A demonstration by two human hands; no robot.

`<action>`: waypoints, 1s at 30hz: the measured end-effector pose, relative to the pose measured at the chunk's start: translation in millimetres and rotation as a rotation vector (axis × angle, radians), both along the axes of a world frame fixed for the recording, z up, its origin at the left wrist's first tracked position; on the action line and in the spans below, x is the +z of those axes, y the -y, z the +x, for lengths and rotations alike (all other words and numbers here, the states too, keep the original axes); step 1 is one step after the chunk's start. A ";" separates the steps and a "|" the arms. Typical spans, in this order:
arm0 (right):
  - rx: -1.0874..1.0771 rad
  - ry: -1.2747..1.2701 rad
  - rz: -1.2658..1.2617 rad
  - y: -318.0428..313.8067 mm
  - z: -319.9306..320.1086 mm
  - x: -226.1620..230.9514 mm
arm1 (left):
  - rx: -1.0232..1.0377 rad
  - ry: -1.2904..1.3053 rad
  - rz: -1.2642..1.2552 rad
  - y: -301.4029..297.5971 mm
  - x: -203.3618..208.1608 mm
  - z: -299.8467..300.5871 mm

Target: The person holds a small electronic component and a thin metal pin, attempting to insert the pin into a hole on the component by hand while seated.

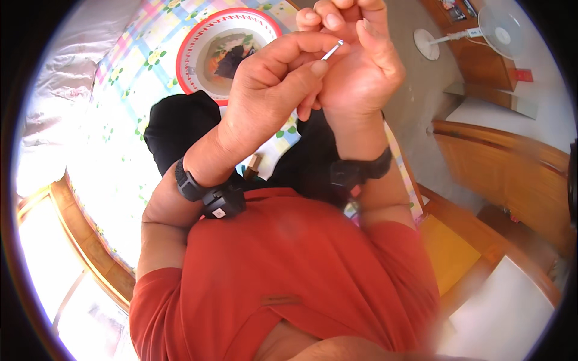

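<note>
My left hand is raised close to the camera. It pinches a thin silver needle between thumb and forefinger. My right hand sits right against it, fingers curled together at the top, and I see nothing between them. The needle's tip points toward the right palm. Both wrists wear black bands. A black cloth lies below the hands, partly hidden by my forearms.
A round red-rimmed tray with dark and coloured bits sits on a pastel checked bedsheet. A white standing fan and wooden furniture are to the right. My red shirt fills the lower picture.
</note>
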State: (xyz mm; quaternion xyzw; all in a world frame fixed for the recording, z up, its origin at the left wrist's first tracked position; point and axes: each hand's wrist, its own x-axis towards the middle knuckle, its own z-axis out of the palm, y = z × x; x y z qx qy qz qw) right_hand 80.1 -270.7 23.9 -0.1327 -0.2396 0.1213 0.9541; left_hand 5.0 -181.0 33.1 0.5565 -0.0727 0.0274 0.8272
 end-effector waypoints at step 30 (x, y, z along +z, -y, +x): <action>0.160 0.116 -0.288 -155.9 26.1 -16.5 | 0.236 -0.130 -0.404 -129.4 -24.8 -1.3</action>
